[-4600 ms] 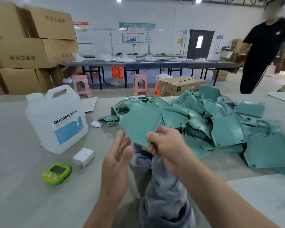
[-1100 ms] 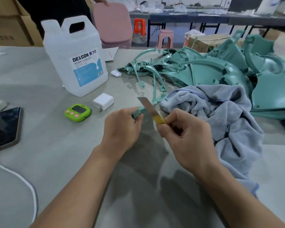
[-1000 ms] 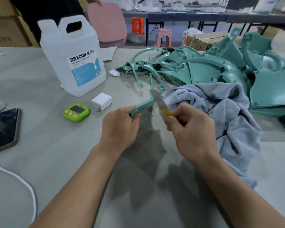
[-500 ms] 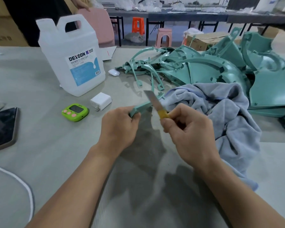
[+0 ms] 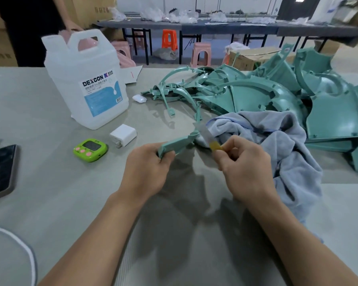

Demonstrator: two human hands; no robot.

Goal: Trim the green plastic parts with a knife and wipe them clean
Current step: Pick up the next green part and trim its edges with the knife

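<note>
Left hand (image 5: 145, 172) has its fingers curled round one end of a small green part (image 5: 178, 144), thumb on top. The part is held low over the table (image 5: 39, 120), far end sticking out to the right so that edge is free for the blade. Right hand (image 5: 244, 170) pinches the knife (image 5: 206, 135) by its yellow end between thumb and curled fingers, a short choke-up grip, likely for control on fine flash. The blade angles up and away from the body and meets the part near its round tip. It is motion-blurred, so exact contact is hard to confirm. Judged step: trimming, wipe not yet done for this piece. The grey cloth (image 5: 281, 145) lies bunched just beside the right hand and partly under it, probably parked there so wiping can follow without a reach. The pile of green parts (image 5: 256, 96) sits behind the cloth, well within arm range as feed stock. I cannot tell which of these are already trimmed. The DEXCON jug (image 5: 85, 79) stands upright at rear left, cap on, apart from the work. Its liquid is possibly for the wipe. A green timer (image 5: 90, 149), a white charger (image 5: 123, 135) and a phone (image 5: 0, 168) lie on the left, off the cutting line. Risk: the blade slipping toward the left thumb.
</note>
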